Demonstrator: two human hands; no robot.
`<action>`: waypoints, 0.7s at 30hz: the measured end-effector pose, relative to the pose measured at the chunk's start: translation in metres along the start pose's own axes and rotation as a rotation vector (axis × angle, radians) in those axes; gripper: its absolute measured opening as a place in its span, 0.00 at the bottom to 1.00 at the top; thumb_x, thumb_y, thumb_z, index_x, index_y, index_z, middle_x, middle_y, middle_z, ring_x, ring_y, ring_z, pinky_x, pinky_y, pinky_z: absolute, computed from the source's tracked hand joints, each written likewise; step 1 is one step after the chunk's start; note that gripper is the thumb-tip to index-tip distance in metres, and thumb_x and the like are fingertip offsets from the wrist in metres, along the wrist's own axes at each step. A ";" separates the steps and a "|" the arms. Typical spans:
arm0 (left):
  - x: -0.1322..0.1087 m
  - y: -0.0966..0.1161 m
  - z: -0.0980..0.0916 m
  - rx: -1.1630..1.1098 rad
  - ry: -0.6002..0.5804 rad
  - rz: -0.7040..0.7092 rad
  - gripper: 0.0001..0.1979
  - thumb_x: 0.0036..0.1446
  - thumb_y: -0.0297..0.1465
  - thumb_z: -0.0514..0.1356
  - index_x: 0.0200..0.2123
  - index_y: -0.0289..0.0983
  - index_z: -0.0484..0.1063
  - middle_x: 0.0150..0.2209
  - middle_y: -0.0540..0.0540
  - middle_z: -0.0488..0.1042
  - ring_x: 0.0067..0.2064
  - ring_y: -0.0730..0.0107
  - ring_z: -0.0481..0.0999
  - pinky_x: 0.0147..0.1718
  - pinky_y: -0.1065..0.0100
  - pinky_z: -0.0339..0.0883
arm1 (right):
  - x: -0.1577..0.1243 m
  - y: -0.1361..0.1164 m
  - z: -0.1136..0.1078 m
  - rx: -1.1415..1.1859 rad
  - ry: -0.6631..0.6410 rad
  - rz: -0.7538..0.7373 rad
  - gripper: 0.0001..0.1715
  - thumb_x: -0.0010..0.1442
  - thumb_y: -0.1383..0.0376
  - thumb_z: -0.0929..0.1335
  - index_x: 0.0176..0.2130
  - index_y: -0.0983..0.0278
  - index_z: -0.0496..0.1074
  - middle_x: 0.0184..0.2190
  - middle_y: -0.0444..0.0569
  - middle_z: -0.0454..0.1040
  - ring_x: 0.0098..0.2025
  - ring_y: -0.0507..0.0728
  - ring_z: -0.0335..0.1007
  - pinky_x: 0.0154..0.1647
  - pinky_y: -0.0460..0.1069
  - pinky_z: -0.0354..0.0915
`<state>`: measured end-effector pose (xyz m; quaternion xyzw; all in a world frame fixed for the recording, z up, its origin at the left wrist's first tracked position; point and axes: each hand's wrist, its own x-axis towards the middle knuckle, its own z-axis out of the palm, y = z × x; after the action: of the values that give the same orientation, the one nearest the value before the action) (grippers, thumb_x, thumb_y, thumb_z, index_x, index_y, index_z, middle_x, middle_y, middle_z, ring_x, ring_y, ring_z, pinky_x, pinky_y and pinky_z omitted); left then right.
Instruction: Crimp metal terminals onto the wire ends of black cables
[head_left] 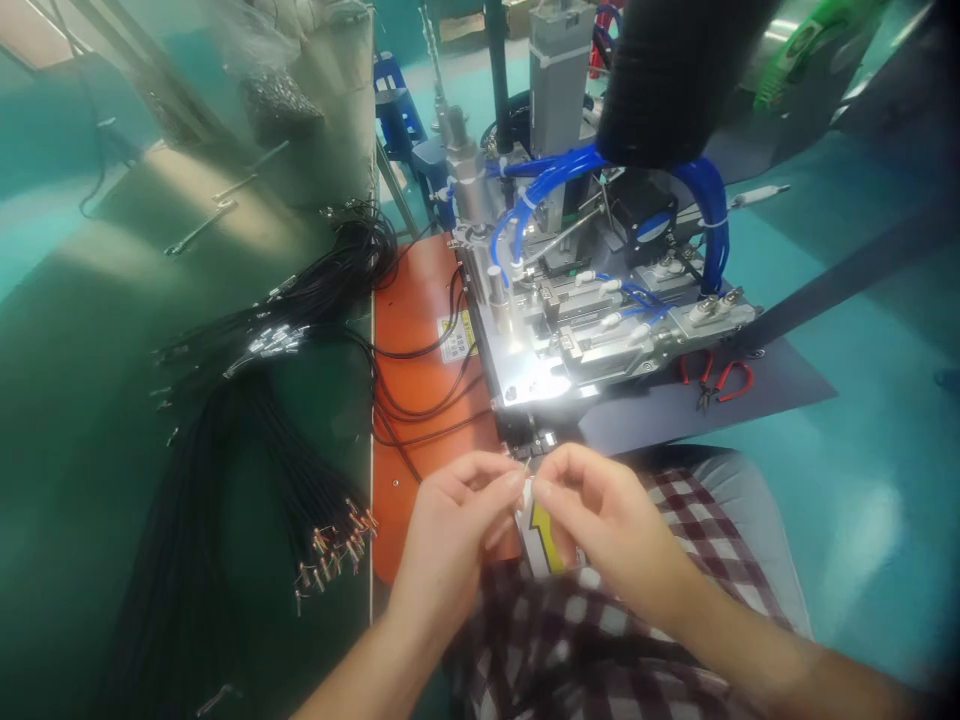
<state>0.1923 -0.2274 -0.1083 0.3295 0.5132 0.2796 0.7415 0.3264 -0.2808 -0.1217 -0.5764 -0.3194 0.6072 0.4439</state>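
My left hand (459,512) and my right hand (600,512) meet in front of the machine, fingertips nearly touching. Each is closed in a pinch. A thin, pale wire end (528,466) sticks up between the fingertips; the rest of it is hidden by my fingers. Just beyond them is the front edge of the metal machine (536,380), brightly lit from above. Black cables (420,412) cross the orange board (427,300) to the left of it.
Bundles of black cables (210,440) lie on the dark green table (67,420), some with bare coloured wire ends (330,550). Red-handled pliers (706,385) rest on the grey surface right of the machine. Blue air hoses (716,230) arch over it. A dark post (862,265) slants across the right.
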 end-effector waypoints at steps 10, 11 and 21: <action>0.004 -0.002 -0.010 -0.086 -0.014 -0.017 0.12 0.43 0.32 0.69 0.24 0.31 0.71 0.18 0.55 0.65 0.16 0.88 0.50 0.17 0.78 0.39 | 0.008 0.004 -0.003 -0.242 0.032 -0.234 0.04 0.63 0.64 0.67 0.36 0.63 0.70 0.23 0.42 0.70 0.21 0.50 0.63 0.20 0.44 0.60; 0.004 -0.002 -0.010 -0.081 -0.018 -0.013 0.12 0.44 0.33 0.69 0.24 0.31 0.71 0.18 0.54 0.65 0.16 0.89 0.51 0.17 0.78 0.39 | 0.009 0.003 -0.006 -0.298 0.073 -0.334 0.03 0.62 0.65 0.67 0.38 0.62 0.72 0.28 0.44 0.72 0.24 0.50 0.66 0.23 0.45 0.63; 0.006 -0.004 -0.014 -0.096 -0.049 -0.009 0.10 0.49 0.32 0.67 0.26 0.31 0.71 0.21 0.53 0.67 0.17 0.90 0.50 0.17 0.78 0.37 | 0.009 0.013 -0.009 -0.548 0.113 -0.855 0.20 0.61 0.78 0.65 0.48 0.61 0.73 0.39 0.51 0.73 0.36 0.54 0.71 0.34 0.47 0.69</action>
<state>0.1810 -0.2228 -0.1183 0.2980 0.4826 0.2923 0.7700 0.3340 -0.2785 -0.1384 -0.5213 -0.6496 0.2333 0.5019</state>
